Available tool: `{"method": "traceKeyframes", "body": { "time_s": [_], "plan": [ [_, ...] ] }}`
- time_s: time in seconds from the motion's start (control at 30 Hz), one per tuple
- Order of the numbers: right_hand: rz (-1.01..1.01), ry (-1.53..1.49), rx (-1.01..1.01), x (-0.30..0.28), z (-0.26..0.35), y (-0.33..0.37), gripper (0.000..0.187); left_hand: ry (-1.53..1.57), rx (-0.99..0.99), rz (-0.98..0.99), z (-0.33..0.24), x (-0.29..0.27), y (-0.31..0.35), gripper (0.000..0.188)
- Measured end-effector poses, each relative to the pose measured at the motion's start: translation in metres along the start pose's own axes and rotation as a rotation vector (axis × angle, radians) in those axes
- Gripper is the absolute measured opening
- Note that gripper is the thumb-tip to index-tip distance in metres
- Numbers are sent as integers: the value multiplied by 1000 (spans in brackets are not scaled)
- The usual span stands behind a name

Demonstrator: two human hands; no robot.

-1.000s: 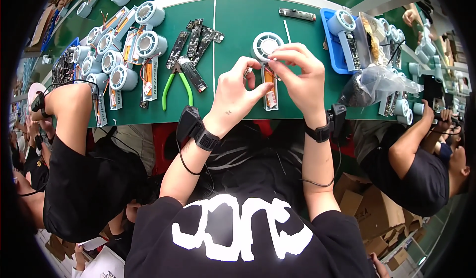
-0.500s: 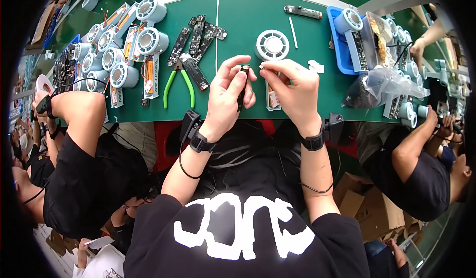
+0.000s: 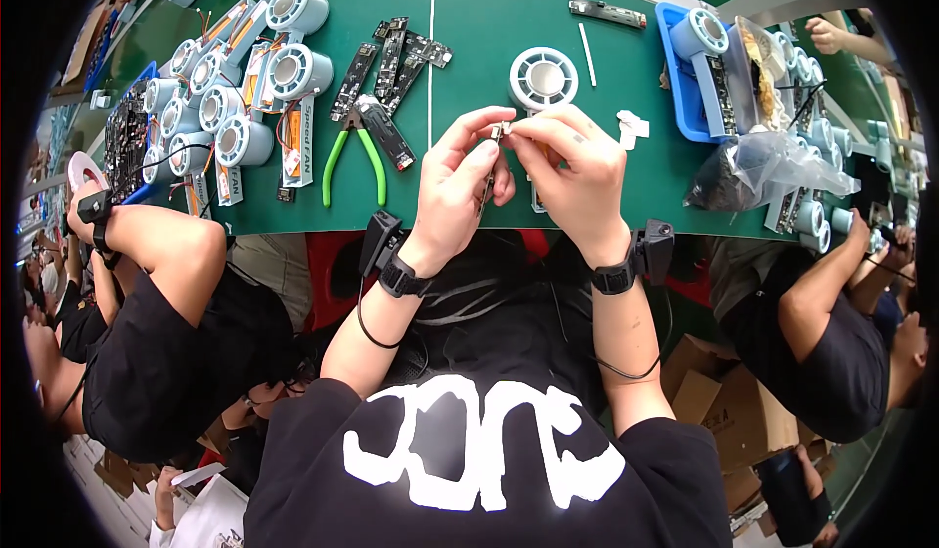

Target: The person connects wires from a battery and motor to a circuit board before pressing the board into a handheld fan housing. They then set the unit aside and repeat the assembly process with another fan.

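Note:
My left hand (image 3: pixel 452 184) holds a narrow dark circuit board (image 3: pixel 488 186) upright between thumb and fingers, turned nearly edge-on. My right hand (image 3: pixel 577 165) pinches a small whitish piece (image 3: pixel 505 130) against the board's top end; its exact kind is too small to tell. Both hands meet over the near part of the green table. Just beyond them lies a pale blue handheld fan (image 3: pixel 544 79), its handle mostly hidden by my right hand. Left of my hands are green-handled pliers (image 3: pixel 376 163) and several loose circuit boards (image 3: pixel 390 59), one lying across the pliers' head.
Several opened fans (image 3: pixel 242 141) crowd the table's left. At the right stand a blue tray (image 3: pixel 679 88) and a clear plastic bag (image 3: pixel 773 162). White scraps (image 3: pixel 634 128), a white stick (image 3: pixel 587 55) and another board (image 3: pixel 607 12) lie beyond my right hand. People sit on both sides.
My right hand has moved slightly left, bringing the small piece onto the board's top end. The board has turned more edge-on in my left hand.

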State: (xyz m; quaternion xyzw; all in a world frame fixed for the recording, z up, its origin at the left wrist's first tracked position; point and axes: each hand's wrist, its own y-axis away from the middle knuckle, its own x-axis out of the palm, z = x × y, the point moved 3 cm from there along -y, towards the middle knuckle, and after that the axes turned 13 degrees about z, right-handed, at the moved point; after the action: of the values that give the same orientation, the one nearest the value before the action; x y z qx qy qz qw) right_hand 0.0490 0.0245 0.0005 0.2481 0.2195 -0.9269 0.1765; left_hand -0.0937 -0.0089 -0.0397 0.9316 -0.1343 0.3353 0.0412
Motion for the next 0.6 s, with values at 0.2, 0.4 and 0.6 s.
{"method": "traceKeyframes", "body": {
  "time_s": [0.2,0.4,0.6],
  "plan": [
    [-37,98,-121,0,-6,-1,14,-11,36,4,0,-1,0,35],
    [2,121,-130,0,-4,-3,14,-66,34,8,3,-2,0,34],
    [24,179,-135,1,-7,0,13,-250,36,-20,4,-1,2,33]
  ]
}}
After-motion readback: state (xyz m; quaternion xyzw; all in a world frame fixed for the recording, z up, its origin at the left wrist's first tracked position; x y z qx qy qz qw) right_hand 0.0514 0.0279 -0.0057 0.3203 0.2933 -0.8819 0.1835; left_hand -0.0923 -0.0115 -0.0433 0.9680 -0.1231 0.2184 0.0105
